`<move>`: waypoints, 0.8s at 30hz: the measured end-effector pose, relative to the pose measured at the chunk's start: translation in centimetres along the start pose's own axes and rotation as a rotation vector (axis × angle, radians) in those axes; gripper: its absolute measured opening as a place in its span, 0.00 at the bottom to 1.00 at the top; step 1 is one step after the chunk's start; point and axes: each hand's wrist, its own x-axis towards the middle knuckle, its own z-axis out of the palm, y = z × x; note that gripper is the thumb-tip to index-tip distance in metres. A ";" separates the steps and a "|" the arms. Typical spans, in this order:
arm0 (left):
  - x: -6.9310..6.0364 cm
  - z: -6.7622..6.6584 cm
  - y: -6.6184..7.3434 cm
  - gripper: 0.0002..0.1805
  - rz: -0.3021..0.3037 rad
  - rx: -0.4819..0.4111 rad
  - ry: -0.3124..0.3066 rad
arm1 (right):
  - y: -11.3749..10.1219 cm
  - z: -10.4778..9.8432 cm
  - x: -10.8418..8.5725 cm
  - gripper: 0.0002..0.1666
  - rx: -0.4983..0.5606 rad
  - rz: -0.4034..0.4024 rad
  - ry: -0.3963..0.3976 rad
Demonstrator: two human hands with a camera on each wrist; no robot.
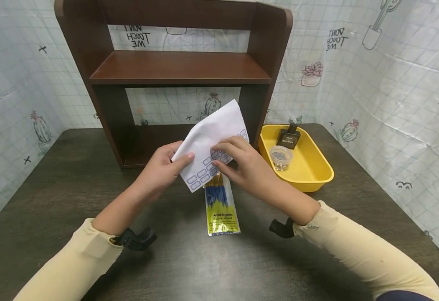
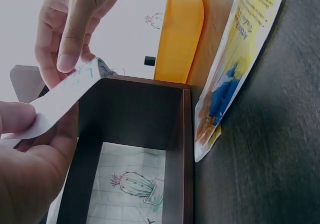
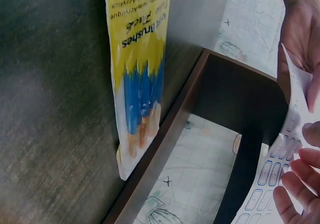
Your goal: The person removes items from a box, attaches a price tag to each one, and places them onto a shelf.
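Observation:
A white sheet of blue-outlined label stickers (image 1: 213,138) is held up in front of the shelf, tilted and slightly curved. My left hand (image 1: 163,163) grips its left edge, the thumb on the printed face. My right hand (image 1: 243,161) is at the rows of labels, thumb and forefinger bent and apart at their tips, touching or just above the face. The left wrist view shows the right hand (image 2: 75,28) over the sheet's far end. Beneath the sheet, a pack of artist brushes (image 1: 222,209) lies on the table, its upper end partly covered in the head view.
A dark brown shelf unit (image 1: 181,67) stands at the back. Right of it is a yellow tray (image 1: 313,163) holding a dark bottle (image 1: 288,137) and a small clear tub (image 1: 280,157) of tiny pieces. Patterned sheeting covers the walls around the dark table (image 1: 72,179).

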 end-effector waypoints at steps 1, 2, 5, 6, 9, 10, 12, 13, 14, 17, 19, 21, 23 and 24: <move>0.0 0.1 0.0 0.20 -0.011 -0.020 -0.002 | 0.0 0.0 0.0 0.20 0.002 0.006 -0.003; 0.0 0.1 0.0 0.21 -0.021 -0.038 -0.005 | -0.1 0.1 0.1 0.20 0.003 0.009 -0.005; -0.1 0.1 0.0 0.21 -0.043 -0.066 -0.008 | -0.2 0.3 0.1 0.19 0.010 0.011 -0.009; -0.1 0.1 0.0 0.21 -0.045 -0.072 -0.013 | -0.2 0.4 0.1 0.18 0.014 0.012 -0.004; -0.1 0.2 0.0 0.21 -0.033 -0.084 -0.025 | -0.3 0.6 0.1 0.17 0.036 0.014 0.012; -0.1 0.2 0.0 0.20 -0.028 -0.088 -0.026 | -0.4 0.6 0.1 0.16 0.047 0.014 0.018; -0.1 0.2 0.1 0.19 -0.016 -0.086 -0.029 | -0.5 0.6 0.2 0.15 0.066 0.012 0.025; -0.1 0.2 0.1 0.19 -0.009 -0.082 -0.030 | -0.5 0.6 0.2 0.14 0.078 0.010 0.027; -0.1 0.3 0.2 0.19 -0.003 -0.075 -0.031 | -0.6 0.6 0.2 0.14 0.085 0.009 0.028; -0.2 0.3 0.2 0.18 0.017 -0.055 -0.037 | -0.7 0.7 0.2 0.13 0.088 0.004 0.034; -0.2 0.4 0.2 0.18 0.027 -0.042 -0.037 | -0.8 0.7 0.2 0.12 0.081 0.000 0.039; -0.2 0.4 0.2 0.18 0.030 -0.035 -0.032 | -0.8 0.7 0.2 0.11 0.065 -0.003 0.045; -0.2 0.5 0.1 0.17 0.034 -0.026 -0.025 | -0.9 0.7 0.1 0.10 0.052 -0.007 0.048; -0.2 0.6 0.1 0.17 0.038 -0.023 -0.020 | -0.9 0.7 0.1 0.09 0.048 -0.009 0.049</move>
